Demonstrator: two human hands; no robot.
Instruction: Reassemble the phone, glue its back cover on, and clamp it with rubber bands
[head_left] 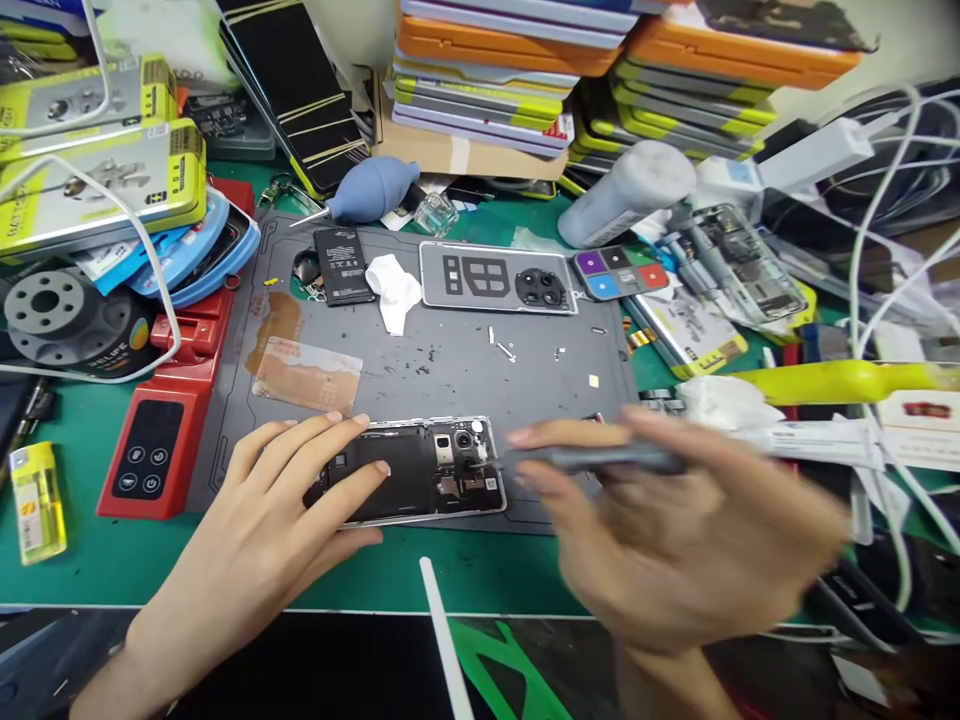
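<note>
An opened phone [401, 465] lies on the grey work mat with its inside facing up. My left hand [289, 500] holds it steady, fingers spread across its left half and thumb along the near edge. In my right hand [675, 530], blurred by motion, is a slim grey tool [592, 459]; its kind is unclear. The thin tip points left at the phone's camera end, by the round lens [463, 440]; whether it touches cannot be made out. Farther back on the mat lie a removed back cover [469, 280], a black battery [343, 266] and a crumpled white tissue [394, 290].
Small metal parts [504, 348] and a clear plate [307, 375] lie on the mat [420, 390]. A red device [150, 455] stands left, a blue air blower [375, 188] behind. Stacked boxes [487, 95] line the back; a yellow-handled tool [840, 382] and cables crowd the right.
</note>
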